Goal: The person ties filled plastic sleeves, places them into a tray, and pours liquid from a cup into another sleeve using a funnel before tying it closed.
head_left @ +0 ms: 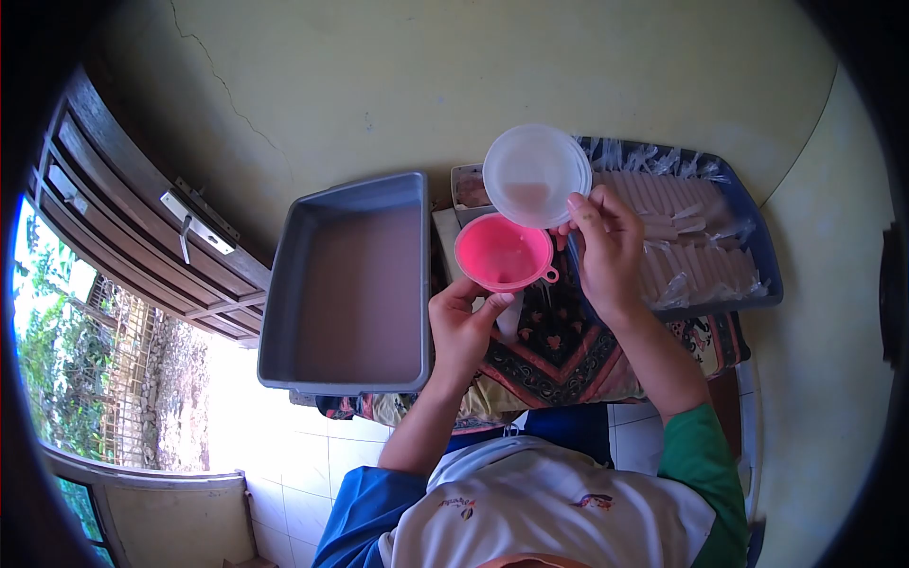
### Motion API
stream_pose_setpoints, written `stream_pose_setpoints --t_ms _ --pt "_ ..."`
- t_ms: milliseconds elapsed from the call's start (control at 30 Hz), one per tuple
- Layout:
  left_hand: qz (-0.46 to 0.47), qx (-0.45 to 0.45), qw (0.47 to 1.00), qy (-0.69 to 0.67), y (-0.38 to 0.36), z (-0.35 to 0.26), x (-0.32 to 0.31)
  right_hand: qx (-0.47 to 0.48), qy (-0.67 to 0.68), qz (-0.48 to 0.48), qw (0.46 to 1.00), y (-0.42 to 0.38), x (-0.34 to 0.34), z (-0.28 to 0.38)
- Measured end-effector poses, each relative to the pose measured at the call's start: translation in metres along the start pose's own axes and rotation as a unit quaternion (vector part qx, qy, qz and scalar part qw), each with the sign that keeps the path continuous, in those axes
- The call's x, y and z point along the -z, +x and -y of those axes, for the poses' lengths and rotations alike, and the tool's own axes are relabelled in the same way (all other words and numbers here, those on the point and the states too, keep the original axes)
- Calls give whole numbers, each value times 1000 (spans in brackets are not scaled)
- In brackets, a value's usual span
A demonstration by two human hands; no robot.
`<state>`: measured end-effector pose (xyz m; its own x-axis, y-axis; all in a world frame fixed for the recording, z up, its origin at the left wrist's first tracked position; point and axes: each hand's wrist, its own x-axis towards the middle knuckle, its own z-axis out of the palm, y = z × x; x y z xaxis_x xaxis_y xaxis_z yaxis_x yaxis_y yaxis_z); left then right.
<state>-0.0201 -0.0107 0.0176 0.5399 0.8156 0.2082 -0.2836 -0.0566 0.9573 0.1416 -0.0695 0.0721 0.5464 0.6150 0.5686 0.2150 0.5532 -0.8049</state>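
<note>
My left hand [462,331] is closed around the lower part of a pink funnel [502,254], whose wide mouth faces up. Below the funnel hangs a pale, narrow thing [509,320], perhaps a plastic sleeve; its top is hidden by my fingers. Just above and to the right, my right hand [611,251] grips the rim of a translucent plastic cup [537,161]. The cup is tilted, and a small brownish patch shows in it. To the left stands a grey tub [425,284] holding brownish-pink liquid [365,293].
On the right, a blue tray [765,275] holds rows of filled plastic tubes [696,275]. Behind the funnel is a small white box [464,172] with pinkish contents. A patterned cloth [606,364] lies underneath. The wall rises behind; an open door [151,199] stands left.
</note>
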Motion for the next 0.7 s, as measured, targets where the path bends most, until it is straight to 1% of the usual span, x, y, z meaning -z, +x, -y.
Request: stream_pose_setpoints --t_ms 33,67,100,133,167,233,300,367,433,500,567,633,700 --pt "-12 27 1000 3 -1 -2 1 -46 74 -31 996 0 -1 -2" --pt "-12 27 1000 3 -1 -1 2 -92 148 -61 983 0 -1 -5" --pt "-22 5 1000 -3 -1 1 3 -92 148 -60 983 -2 -1 -9" --pt "-33 -17 999 -9 -1 3 4 -97 178 -77 976 -5 -1 -15" --pt "-33 -16 999 -9 0 5 5 -102 208 -94 968 -8 -2 -22" --pt "-69 -59 996 -22 2 8 6 -89 200 -98 971 -19 -3 -39" --pt "-82 -58 994 -33 2 9 7 -75 192 -101 973 -34 -6 -60" --pt "-94 -56 993 -44 2 10 8 -104 110 -102 983 -52 -10 -82" --pt "-87 -75 993 -42 3 11 9 -122 97 -104 982 -65 -11 -103" --pt "-90 -75 992 -43 3 12 8 -244 63 -98 963 -75 -6 -126" --pt "-93 -75 992 -44 3 13 8 -259 59 -104 958 -82 -4 -146" --pt "-92 -69 992 -43 3 14 8 -294 49 -93 950 -84 -1 -152" --pt "-92 -63 993 -40 3 16 9 -307 46 -76 948 -87 6 -152"
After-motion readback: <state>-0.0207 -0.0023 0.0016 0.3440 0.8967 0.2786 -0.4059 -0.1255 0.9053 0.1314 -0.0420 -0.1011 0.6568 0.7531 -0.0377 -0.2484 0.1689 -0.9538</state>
